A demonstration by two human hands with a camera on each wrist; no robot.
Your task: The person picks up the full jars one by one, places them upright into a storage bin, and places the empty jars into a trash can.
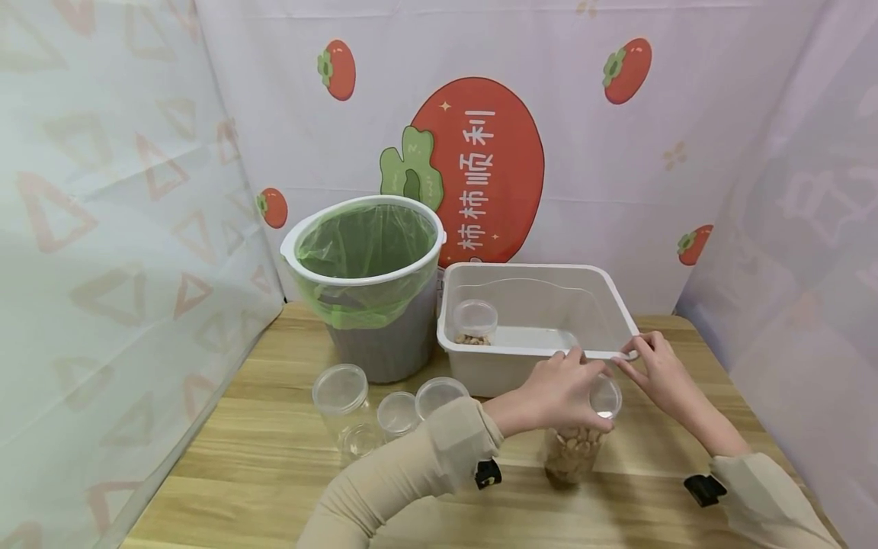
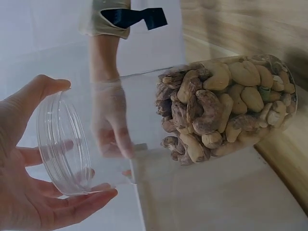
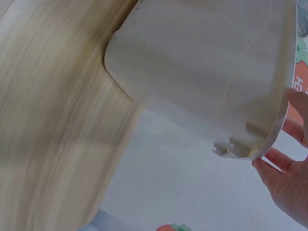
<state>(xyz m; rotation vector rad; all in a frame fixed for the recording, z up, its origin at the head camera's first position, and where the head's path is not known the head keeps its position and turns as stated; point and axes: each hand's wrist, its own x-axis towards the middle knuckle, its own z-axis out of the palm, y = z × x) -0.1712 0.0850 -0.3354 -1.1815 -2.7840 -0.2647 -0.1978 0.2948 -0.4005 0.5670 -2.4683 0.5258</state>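
Note:
My left hand (image 1: 559, 393) grips a tall clear jar (image 1: 575, 450) by its lidded top, in front of the white bin (image 1: 521, 352). In the left wrist view, fingers and thumb of the left hand (image 2: 53, 159) curl round the clear lid (image 2: 62, 142); cashew-like nuts (image 2: 221, 106) fill the jar's lower part. The right hand (image 1: 661, 377) pinches the bin's front right corner; the right wrist view shows the right hand (image 3: 286, 159) with thumb and fingers on the rim (image 3: 281, 115). A small lidded jar with nuts (image 1: 475, 324) stands inside the bin at the left.
A grey trash can (image 1: 391, 343) with a green liner (image 1: 363, 305) stands left of the bin. Several clear lidded jars, among them a tall one (image 1: 341, 396) and a small one (image 1: 398, 414), stand on the wooden table (image 1: 240, 457) before it, partly behind my left forearm.

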